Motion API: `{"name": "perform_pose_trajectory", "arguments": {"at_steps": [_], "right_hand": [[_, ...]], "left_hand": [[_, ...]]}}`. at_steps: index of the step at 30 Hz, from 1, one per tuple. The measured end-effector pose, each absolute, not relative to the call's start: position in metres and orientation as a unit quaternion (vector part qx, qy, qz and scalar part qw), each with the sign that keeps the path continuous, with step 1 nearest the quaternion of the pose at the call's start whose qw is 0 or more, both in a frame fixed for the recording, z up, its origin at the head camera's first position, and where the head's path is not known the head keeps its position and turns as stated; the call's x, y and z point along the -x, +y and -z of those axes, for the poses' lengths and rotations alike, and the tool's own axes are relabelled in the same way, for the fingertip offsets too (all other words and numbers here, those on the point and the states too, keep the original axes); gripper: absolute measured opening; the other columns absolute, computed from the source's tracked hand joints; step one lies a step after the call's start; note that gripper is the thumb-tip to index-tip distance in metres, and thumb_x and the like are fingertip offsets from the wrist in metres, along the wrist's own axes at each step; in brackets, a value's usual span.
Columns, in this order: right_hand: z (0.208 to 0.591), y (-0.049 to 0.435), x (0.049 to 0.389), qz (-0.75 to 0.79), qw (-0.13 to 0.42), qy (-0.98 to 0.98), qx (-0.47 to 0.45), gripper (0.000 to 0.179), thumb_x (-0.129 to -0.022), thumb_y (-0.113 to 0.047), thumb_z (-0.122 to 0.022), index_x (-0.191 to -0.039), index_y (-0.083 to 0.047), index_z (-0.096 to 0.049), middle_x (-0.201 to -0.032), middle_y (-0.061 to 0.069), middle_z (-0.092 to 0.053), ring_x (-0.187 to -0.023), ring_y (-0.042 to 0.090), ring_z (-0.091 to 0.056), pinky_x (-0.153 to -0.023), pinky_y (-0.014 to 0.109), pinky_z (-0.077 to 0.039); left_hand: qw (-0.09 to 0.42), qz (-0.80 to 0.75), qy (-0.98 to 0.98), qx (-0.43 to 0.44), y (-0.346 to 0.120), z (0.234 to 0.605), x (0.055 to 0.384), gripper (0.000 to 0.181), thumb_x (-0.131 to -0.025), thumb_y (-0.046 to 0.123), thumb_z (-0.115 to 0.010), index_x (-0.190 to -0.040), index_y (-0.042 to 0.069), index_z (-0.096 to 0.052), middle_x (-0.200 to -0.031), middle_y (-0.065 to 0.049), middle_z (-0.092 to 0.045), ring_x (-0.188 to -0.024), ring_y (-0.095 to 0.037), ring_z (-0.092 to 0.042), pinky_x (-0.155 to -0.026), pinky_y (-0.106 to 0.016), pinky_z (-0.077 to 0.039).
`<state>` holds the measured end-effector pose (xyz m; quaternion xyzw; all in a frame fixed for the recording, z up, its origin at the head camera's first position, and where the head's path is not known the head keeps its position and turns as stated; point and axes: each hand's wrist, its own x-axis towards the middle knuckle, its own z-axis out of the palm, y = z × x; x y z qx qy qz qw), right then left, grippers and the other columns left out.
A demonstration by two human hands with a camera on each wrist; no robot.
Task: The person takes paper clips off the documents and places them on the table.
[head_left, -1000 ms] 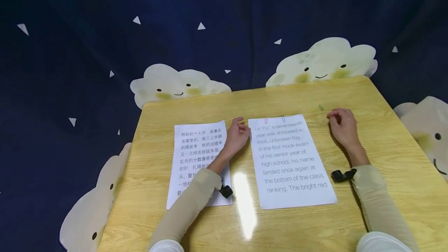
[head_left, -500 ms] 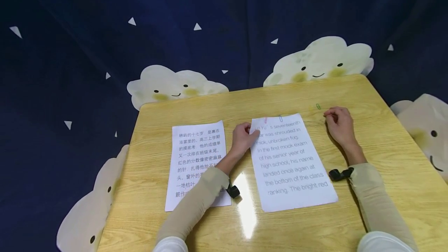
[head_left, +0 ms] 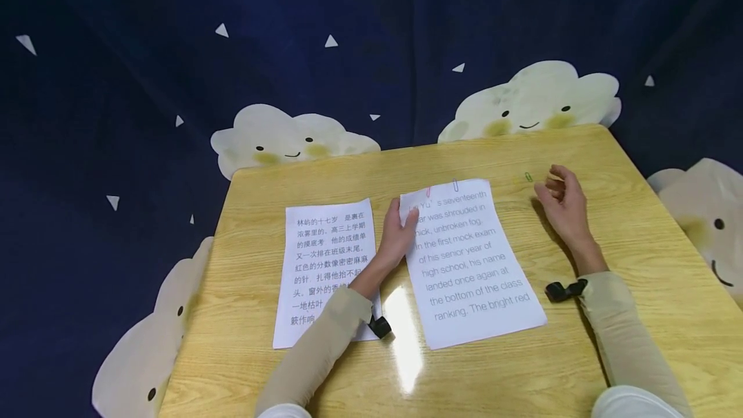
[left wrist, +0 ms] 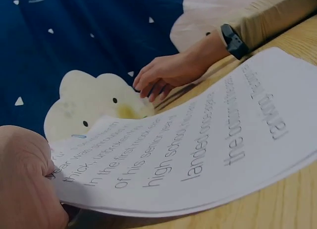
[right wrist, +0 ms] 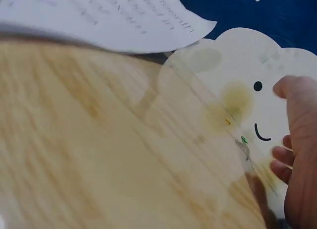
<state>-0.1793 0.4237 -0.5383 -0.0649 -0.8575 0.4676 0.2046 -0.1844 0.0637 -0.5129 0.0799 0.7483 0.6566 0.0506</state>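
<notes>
My left hand [head_left: 398, 232] pinches the upper left edge of a stack of paper [head_left: 464, 269] printed in large English text, thumb on top. In the left wrist view the stack [left wrist: 198, 159] bows, its near edge raised off the table. A pink paper clip [head_left: 428, 191] and a blue paper clip [head_left: 455, 186] sit on its top edge. My right hand [head_left: 564, 208] holds nothing, its fingers loosely bent and apart. Beside it on the table lies a green paper clip [head_left: 528, 177], with a yellow paper clip [right wrist: 228, 121] near that in the right wrist view.
Left of the stack, another paper [head_left: 325, 250] printed with Chinese text lies on the wooden table [head_left: 249, 366], partly under my left forearm. Behind the table hangs a dark blue curtain [head_left: 290, 37] with white clouds. Each wrist wears a small black camera [head_left: 380, 328].
My left hand came to the English stack's left edge, took hold, and lifted and shifted it slightly left. My right hand's fingers have spread from a closer curl and risen a little.
</notes>
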Motion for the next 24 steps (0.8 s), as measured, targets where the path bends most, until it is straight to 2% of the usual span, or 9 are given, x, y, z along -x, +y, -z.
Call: {"name": "perform_pose_trajectory", "arguments": {"at_steps": [3,5,9,14,16,19,22,24], "right_hand": [[0.534,0.421,0.18,-0.496,0.204,-0.842,0.059,0.063,-0.097,-0.033,-0.06,-0.151,-0.03,-0.028,-0.15,0.01,-0.039,-0.13,0.033,-0.042,-0.104,0.036,-0.037],[0.531,0.418,0.179,-0.508,0.207,-0.835,0.048,0.067,-0.097,-0.031,-0.06,-0.153,-0.031,-0.024,-0.154,0.007,-0.033,-0.136,0.034,-0.036,-0.11,0.047,-0.033],[0.513,0.401,0.175,-0.535,0.206,-0.819,0.016,0.07,-0.097,-0.024,-0.06,-0.155,-0.025,-0.021,-0.156,0.009,-0.028,-0.139,0.039,-0.029,-0.112,0.058,-0.026],[0.486,0.372,0.167,-0.548,0.195,-0.813,-0.021,0.068,-0.097,-0.021,-0.058,-0.154,-0.022,-0.022,-0.156,0.011,-0.027,-0.138,0.041,-0.028,-0.11,0.062,-0.026],[0.478,0.363,0.166,-0.547,0.19,-0.814,-0.034,0.067,-0.097,-0.02,-0.057,-0.154,-0.021,-0.022,-0.156,0.01,-0.027,-0.137,0.041,-0.03,-0.11,0.059,-0.028],[0.468,0.351,0.168,-0.549,0.182,-0.814,-0.055,0.066,-0.097,-0.017,-0.058,-0.154,-0.019,-0.024,-0.156,0.009,-0.028,-0.136,0.038,-0.033,-0.11,0.043,-0.035],[0.459,0.339,0.171,-0.554,0.175,-0.81,-0.079,0.066,-0.095,-0.012,-0.059,-0.153,-0.016,-0.027,-0.155,0.01,-0.03,-0.134,0.034,-0.038,-0.102,0.026,-0.039],[0.452,0.331,0.172,-0.554,0.172,-0.809,-0.094,0.066,-0.094,-0.01,-0.061,-0.151,-0.013,-0.03,-0.154,0.011,-0.033,-0.131,0.031,-0.042,-0.099,0.022,-0.041]], "left_hand": [[0.049,-0.667,0.739,-0.08,0.059,0.515,0.186,0.034,-0.102,0.019,-0.051,-0.136,0.014,-0.05,-0.108,-0.002,-0.065,-0.105,-0.014,-0.061,-0.107,-0.029,-0.04],[0.059,-0.679,0.727,-0.082,0.055,0.514,0.185,0.035,-0.102,0.02,-0.051,-0.137,0.014,-0.052,-0.107,-0.006,-0.068,-0.101,-0.019,-0.065,-0.106,-0.03,-0.042],[0.083,-0.704,0.7,-0.083,0.048,0.514,0.186,0.034,-0.102,0.025,-0.051,-0.133,0.012,-0.056,-0.1,-0.015,-0.071,-0.09,-0.032,-0.068,-0.103,-0.034,-0.046],[0.101,-0.716,0.687,-0.075,0.042,0.515,0.188,0.032,-0.101,0.031,-0.052,-0.129,0.016,-0.059,-0.096,-0.011,-0.071,-0.088,-0.028,-0.069,-0.101,-0.033,-0.046],[0.102,-0.718,0.685,-0.07,0.041,0.514,0.189,0.03,-0.101,0.031,-0.053,-0.127,0.018,-0.061,-0.095,-0.009,-0.072,-0.086,-0.025,-0.069,-0.099,-0.031,-0.048],[0.102,-0.721,0.682,-0.068,0.039,0.512,0.189,0.028,-0.101,0.032,-0.054,-0.125,0.019,-0.062,-0.092,-0.008,-0.072,-0.079,-0.023,-0.07,-0.092,-0.031,-0.052],[0.099,-0.726,0.678,-0.066,0.036,0.511,0.189,0.028,-0.1,0.034,-0.055,-0.123,0.02,-0.063,-0.089,-0.008,-0.072,-0.074,-0.022,-0.07,-0.084,-0.032,-0.055],[0.099,-0.729,0.674,-0.067,0.035,0.51,0.188,0.029,-0.1,0.037,-0.054,-0.122,0.02,-0.064,-0.089,-0.009,-0.072,-0.073,-0.022,-0.07,-0.082,-0.032,-0.055]]}}
